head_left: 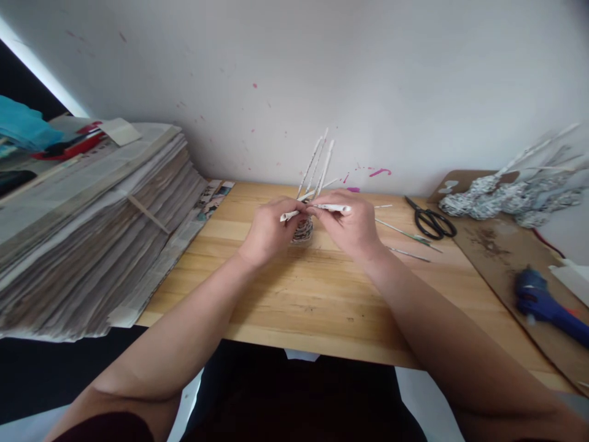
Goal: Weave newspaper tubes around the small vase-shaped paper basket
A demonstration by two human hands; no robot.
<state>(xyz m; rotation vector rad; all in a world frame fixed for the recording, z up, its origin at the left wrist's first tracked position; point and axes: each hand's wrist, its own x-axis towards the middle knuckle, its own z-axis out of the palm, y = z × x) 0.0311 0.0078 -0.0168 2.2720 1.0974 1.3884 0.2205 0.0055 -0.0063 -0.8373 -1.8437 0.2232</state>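
Partly beneath left hand (272,228), woven paper (302,232)

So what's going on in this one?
A person's left hand and right hand meet above the wooden table, pinching white paper tubes at a small coiled piece. More tubes stand up behind the hands. Black scissors and a blue glue gun lie to the right; a thick paper stack is on the left.
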